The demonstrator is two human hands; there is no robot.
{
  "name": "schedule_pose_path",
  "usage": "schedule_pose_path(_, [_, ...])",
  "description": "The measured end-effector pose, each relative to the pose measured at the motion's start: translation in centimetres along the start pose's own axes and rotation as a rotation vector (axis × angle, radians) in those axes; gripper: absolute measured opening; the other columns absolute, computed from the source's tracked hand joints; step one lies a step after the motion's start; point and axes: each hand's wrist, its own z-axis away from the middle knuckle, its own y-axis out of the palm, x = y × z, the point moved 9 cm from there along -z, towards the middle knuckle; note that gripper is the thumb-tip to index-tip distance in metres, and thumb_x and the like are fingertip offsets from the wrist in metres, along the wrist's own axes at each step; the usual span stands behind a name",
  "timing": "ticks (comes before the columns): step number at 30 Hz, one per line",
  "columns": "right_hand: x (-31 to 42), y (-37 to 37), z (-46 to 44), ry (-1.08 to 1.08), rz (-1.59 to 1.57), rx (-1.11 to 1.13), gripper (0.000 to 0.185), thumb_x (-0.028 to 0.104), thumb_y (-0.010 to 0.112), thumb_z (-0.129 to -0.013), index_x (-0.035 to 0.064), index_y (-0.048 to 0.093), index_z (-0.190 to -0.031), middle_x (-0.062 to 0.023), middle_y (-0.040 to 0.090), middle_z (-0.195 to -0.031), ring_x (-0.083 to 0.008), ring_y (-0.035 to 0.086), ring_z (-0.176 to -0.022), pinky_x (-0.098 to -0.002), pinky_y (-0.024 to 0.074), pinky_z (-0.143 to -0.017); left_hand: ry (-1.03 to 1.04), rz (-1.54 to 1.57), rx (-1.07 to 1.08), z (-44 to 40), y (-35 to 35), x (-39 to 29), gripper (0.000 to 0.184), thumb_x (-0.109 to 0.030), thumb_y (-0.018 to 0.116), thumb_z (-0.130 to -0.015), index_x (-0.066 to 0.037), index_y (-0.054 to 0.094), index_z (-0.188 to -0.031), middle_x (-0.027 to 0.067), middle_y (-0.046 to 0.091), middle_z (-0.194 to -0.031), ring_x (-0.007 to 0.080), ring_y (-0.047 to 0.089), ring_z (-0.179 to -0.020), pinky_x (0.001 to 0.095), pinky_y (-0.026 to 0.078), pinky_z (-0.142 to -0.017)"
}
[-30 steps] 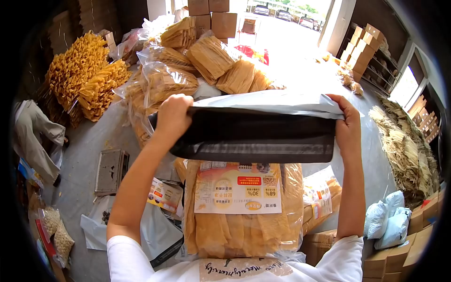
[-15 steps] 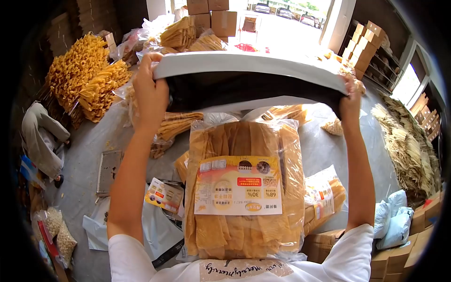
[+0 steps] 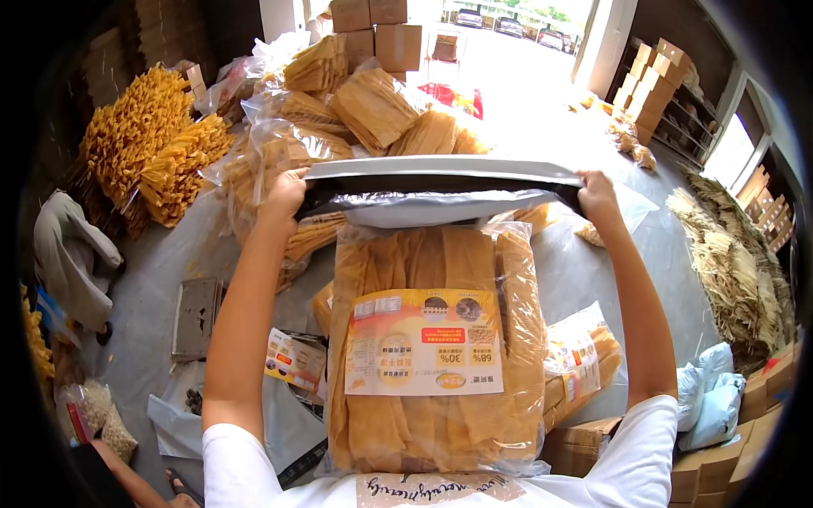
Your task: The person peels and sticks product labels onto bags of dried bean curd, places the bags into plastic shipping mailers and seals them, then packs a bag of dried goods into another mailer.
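My left hand (image 3: pixel 288 196) and my right hand (image 3: pixel 598 196) are both closed on a pale grey plastic mailer bag (image 3: pixel 440 168), gripping opposite ends of its mouth. The mouth is stretched wide and shows a black inside. Just below it, against my chest, stands a large clear plastic pack of tan dried strips (image 3: pixel 415 262) that look like dried bean curd. A printed label (image 3: pixel 423 343) covers its middle. The mailer's near edge hangs close to the pack's top; whether they touch I cannot tell.
A smaller labelled pack (image 3: pixel 580 364) lies right of the large one. Beyond the mailer, bagged tan strips (image 3: pixel 373 110) are heaped. Yellow dried sticks (image 3: pixel 144 127) pile up at left, near a seated person's leg (image 3: pixel 72 245). Cardboard boxes (image 3: pixel 720 457) and wrapped blue parcels (image 3: pixel 711 398) sit at lower right.
Both hands have come down and closer together with the mailer, lowering its mouth toward the pack. Another person's arm and sandalled foot now show at lower left.
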Motion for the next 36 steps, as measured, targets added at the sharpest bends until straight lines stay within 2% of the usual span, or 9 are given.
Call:
schedule_pose_path(1, [-2.1, 5.3, 0.5, 0.315, -0.586, 0.391, 0.028, -0.006, 0.047, -0.076, -0.0082, 0.062, -0.1, -0.0235, 0.065, -0.084, -0.0244, 0.067, -0.069, -0.0347, 0.0551, -0.058, -0.243, 0.301, 0.156, 0.9, 1.7, 1.5, 0.022, -0.005, 0.048, -0.09, 0.0, 0.061, -0.108, 0.0059, 0.067, -0.085, 0.0135, 0.065, -0.075, 0.0263, 0.055, -0.059])
schedule_pose_path(3, [-2.9, 8.5, 2.5, 0.53, -0.961, 0.456, 0.029, -0.007, 0.046, -0.076, -0.007, 0.062, -0.101, -0.0165, 0.064, -0.077, -0.0215, 0.064, -0.058, -0.0333, 0.0526, -0.046, -0.317, 0.442, 0.221, -0.8, 2.3, 5.4, 0.024, 0.001, 0.047, -0.089, -0.004, 0.061, -0.11, 0.0092, 0.066, -0.094, 0.0151, 0.066, -0.076, 0.0276, 0.057, -0.057])
schedule_pose_path(7, [-4.0, 10.3, 0.5, 0.504, -0.943, 0.082, 0.036, -0.005, 0.043, -0.077, -0.0023, 0.063, -0.108, -0.0123, 0.062, -0.068, -0.0172, 0.06, -0.056, -0.0325, 0.046, -0.046, -0.426, 1.155, 0.846, -1.6, 6.0, 8.0, 0.031, 0.009, 0.047, -0.087, -0.004, 0.059, -0.113, 0.0118, 0.063, -0.105, 0.0187, 0.064, -0.088, 0.0309, 0.058, -0.072])
schedule_pose_path(9, [-0.1, 5.5, 0.4, -0.069, -0.565, -0.425, 0.038, -0.004, 0.038, -0.079, -0.0007, 0.063, -0.108, -0.0178, 0.063, -0.071, -0.0195, 0.061, -0.06, -0.0341, 0.0478, -0.056, -0.308, 0.988, 0.028, -4.2, 2.3, 12.2, 0.034, 0.009, 0.048, -0.086, -0.005, 0.058, -0.115, 0.0127, 0.063, -0.105, 0.0211, 0.064, -0.092, 0.0318, 0.056, -0.077])
schedule_pose_path(17, [-8.9, 24.1, 8.0, 0.231, -0.937, 0.149, 0.02, 0.008, 0.058, -0.085, 0.0017, 0.066, -0.102, -0.0152, 0.068, -0.092, -0.017, 0.065, -0.081, -0.0296, 0.0492, -0.072, -0.352, 0.888, 0.036, 2.1, 6.3, 23.2, 0.016, 0.004, 0.061, -0.082, 0.001, 0.066, -0.097, 0.0134, 0.067, -0.091, 0.0215, 0.066, -0.075, 0.035, 0.057, -0.066])
schedule_pose_path(23, [-1.4, 14.1, 10.8, 0.125, -1.234, 0.213, 0.031, 0.01, 0.067, -0.082, -0.0004, 0.063, -0.11, -0.0053, 0.068, -0.084, -0.0146, 0.062, -0.067, -0.0273, 0.0511, -0.063, -0.316, 0.811, 0.072, 2.2, 6.3, 17.9, 0.023, 0.008, 0.069, -0.074, 0.003, 0.063, -0.096, 0.0131, 0.067, -0.085, 0.0186, 0.065, -0.071, 0.0318, 0.057, -0.063])
schedule_pose_path(25, [-4.0, 15.6, 11.4, 0.422, -1.352, 0.343, 0.03, 0.007, 0.065, -0.083, -0.0029, 0.062, -0.11, -0.0072, 0.068, -0.087, -0.0094, 0.061, -0.067, -0.0236, 0.0505, -0.059, -0.121, 0.72, -0.136, 1.6, 4.6, 15.6, 0.026, 0.009, 0.066, -0.075, 0.001, 0.06, -0.1, 0.011, 0.067, -0.083, 0.0164, 0.064, -0.072, 0.0302, 0.056, -0.063])
schedule_pose_path(29, [-4.6, 11.6, 9.4, 0.35, -1.32, -0.209, 0.028, 0.002, 0.058, -0.087, -0.006, 0.06, -0.114, -0.01, 0.067, -0.088, -0.0082, 0.06, -0.069, -0.021, 0.0493, -0.06, 0.156, 0.598, -0.362, 2.5, 3.2, 12.9, 0.01, -0.001, 0.063, -0.083, -0.005, 0.056, -0.09, -0.0021, 0.058, -0.071, 0.0048, 0.05, -0.058, 0.0194, 0.042, -0.054])
schedule_pose_path(36, [0.8, 4.4, 11.9, 0.099, -0.82, -0.29, 0.044, -0.004, 0.059, -0.077, 0.0114, 0.064, -0.117, 0.0061, 0.038, -0.063, -0.0036, 0.033, -0.056, -0.0206, 0.0295, -0.05, 0.299, 0.535, -0.266, 5.6, 3.1, 10.1, 0.014, -0.009, 0.059, -0.089, -0.003, 0.061, -0.077, -0.0068, 0.055, -0.07, 0.0009, 0.044, -0.065, 0.0185, 0.037, -0.059])
